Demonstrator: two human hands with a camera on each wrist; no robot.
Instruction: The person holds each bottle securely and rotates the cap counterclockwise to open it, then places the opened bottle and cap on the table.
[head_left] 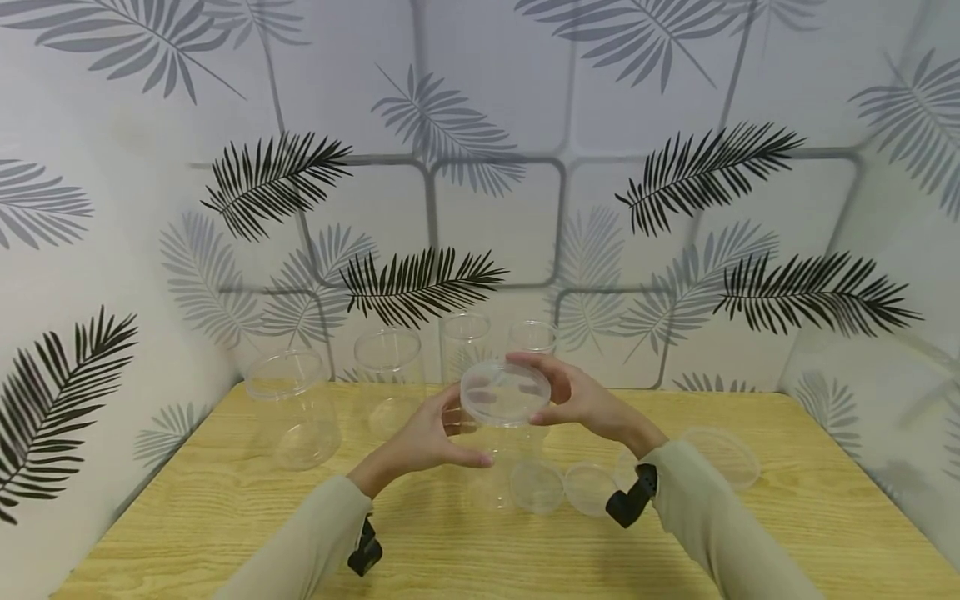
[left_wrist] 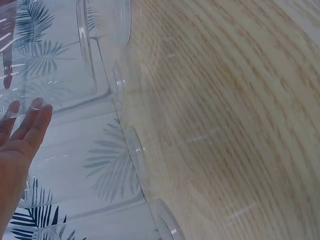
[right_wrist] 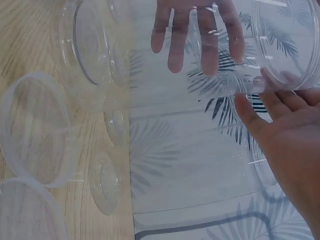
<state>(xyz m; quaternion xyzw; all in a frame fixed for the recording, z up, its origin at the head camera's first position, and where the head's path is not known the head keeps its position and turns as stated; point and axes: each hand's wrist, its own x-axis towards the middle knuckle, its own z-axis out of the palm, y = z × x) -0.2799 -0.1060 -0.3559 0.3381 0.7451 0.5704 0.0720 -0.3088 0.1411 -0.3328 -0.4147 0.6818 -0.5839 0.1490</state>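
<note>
A clear, round plastic jar (head_left: 495, 479) stands upright at the middle of the table, its see-through wall hard to make out. My left hand (head_left: 423, 437) holds it from the left, thumb in front and fingers behind. Through the wall, the left fingers (right_wrist: 207, 47) show in the right wrist view. At the jar's top is a clear round lid (head_left: 504, 393). My right hand (head_left: 581, 400) grips the lid's right edge between thumb and fingers. Whether the lid is fully seated cannot be told.
Clear jars without visible lids stand at left (head_left: 291, 408) and behind, including one jar (head_left: 388, 379) by the wall. Several round lids lie on the wooden table: one lid (head_left: 537, 486), a second lid (head_left: 591, 489), and a larger lid (head_left: 722, 457) beyond the right forearm. A leaf-patterned wall borders the back.
</note>
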